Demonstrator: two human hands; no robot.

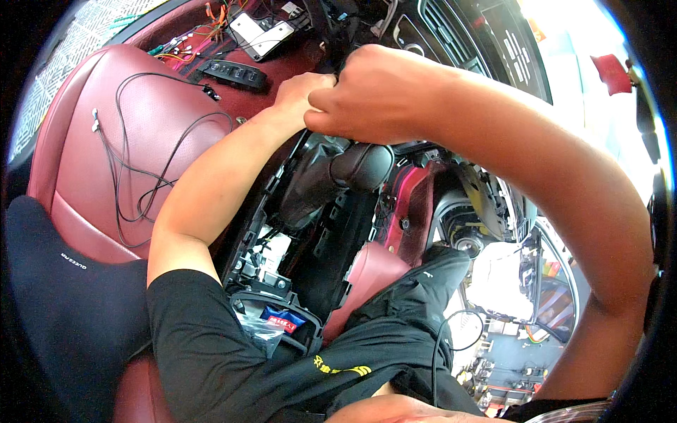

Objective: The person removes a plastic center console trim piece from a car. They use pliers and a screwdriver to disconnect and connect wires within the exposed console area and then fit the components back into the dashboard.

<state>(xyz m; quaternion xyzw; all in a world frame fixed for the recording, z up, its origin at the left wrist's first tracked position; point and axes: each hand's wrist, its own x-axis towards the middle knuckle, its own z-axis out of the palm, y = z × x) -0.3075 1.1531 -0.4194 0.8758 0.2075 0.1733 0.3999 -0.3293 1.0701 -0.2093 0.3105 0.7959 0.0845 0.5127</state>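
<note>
My left hand [304, 92] and my right hand [365, 95] meet above the opened centre console of a car. My right hand is curled and overlaps the left fingertips; whether either holds anything is hidden. Just below them stands a black gear lever [365, 166] with a leather-like boot. Left of my left hand, a black window-switch panel [232, 74] lies near the red leather seat [79, 143]. Thin black cables [119, 164] with small connectors lie looped on that seat. A white-silver electronic module [259, 34] with wires rests above the hands.
Loose coloured wires [211, 31] spread by the far footwell. The dashboard air vent [447, 31] and a dark panel [510, 47] are beyond my right forearm. Near my body, a storage bin [314, 330] holds a blue packet [285, 317] and clear plastic bag [262, 330]. Exposed console edges surround the lever.
</note>
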